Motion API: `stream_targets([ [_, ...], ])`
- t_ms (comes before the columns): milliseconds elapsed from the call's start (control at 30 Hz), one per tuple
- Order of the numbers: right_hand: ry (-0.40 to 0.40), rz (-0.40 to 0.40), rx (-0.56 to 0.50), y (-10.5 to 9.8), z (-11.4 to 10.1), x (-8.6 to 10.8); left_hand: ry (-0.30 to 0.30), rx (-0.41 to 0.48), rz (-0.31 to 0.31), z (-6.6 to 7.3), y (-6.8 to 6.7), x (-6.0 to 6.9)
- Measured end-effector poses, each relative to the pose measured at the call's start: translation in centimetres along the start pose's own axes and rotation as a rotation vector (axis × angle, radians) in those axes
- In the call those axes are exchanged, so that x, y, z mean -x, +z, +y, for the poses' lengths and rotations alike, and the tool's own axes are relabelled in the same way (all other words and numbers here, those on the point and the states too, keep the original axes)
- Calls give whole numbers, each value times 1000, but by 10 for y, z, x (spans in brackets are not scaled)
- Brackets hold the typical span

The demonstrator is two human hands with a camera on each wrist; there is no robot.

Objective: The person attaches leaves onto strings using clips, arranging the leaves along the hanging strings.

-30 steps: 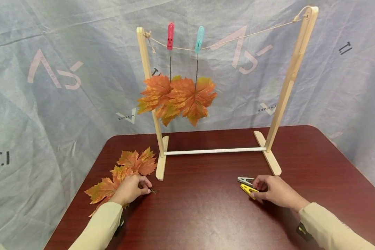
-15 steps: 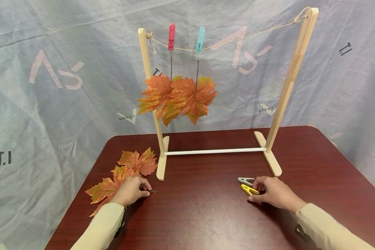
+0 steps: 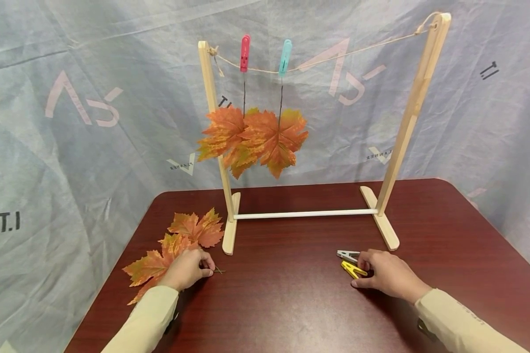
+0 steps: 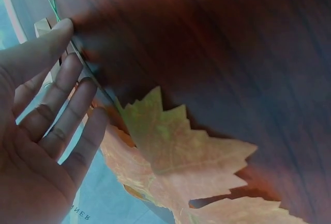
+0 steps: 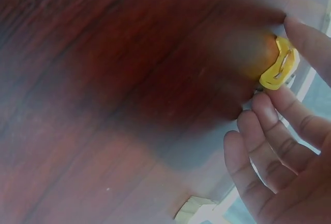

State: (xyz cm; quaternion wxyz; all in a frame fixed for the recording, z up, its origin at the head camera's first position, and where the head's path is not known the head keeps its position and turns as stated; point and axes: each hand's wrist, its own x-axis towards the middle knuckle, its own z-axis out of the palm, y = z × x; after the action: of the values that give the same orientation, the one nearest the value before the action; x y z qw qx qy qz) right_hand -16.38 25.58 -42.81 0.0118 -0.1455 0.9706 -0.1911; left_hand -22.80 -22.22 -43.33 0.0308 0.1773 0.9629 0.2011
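- L hand [image 3: 187, 267], at L side of table: thumb & index finger pinch a thin green stem [image 3: 219, 270] of leaf; the other fingers are slack, approx. straight. Two stem ends cross just past the fingertips; whether both are pinched, I cannot tell.
- R hand [image 3: 388, 274]: thumb & index finger stand apart, loosely bent, on two sides of the small yellow plastic clothespin [image 3: 352, 269]. Index finger seems to touch it; thumb does not look pressed on it, so no firm grip, imo.
- Main relation: yellow clothespin lies in the gap betw. R thumb & R index finger. Its long axis is slanting: handle ends toward these fingers, nose away to the left & a bit farther. R hand is by far the nearer one; L hand is well apart.
- Grey plastic clothespin [image 3: 347, 255]: just beyond the yellow one, handle ends by R index finger.
- Orange-green maple-shaped leaves [image 3: 145, 269]: under & beside L hand; another orange leaf [image 3: 196, 228] is beyond its knuckles.
- Light wooden frame w/ white rod [image 3: 304, 214]: beyond both hands' fingers, on dark red-brown table [image 3: 282, 279].
- Farther, high above fingers: beige string [image 3: 322, 60] w/ red clothespin [image 3: 245, 54] & turquoise clothespin [image 3: 284, 59], under each a hanging leaf [image 3: 282, 139].
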Motion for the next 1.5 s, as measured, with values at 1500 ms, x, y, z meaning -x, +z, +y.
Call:
stream_targets([
  [1500, -139, 196, -255, -34, -5, -17, 153, -189, 71, 16, -31, -18],
])
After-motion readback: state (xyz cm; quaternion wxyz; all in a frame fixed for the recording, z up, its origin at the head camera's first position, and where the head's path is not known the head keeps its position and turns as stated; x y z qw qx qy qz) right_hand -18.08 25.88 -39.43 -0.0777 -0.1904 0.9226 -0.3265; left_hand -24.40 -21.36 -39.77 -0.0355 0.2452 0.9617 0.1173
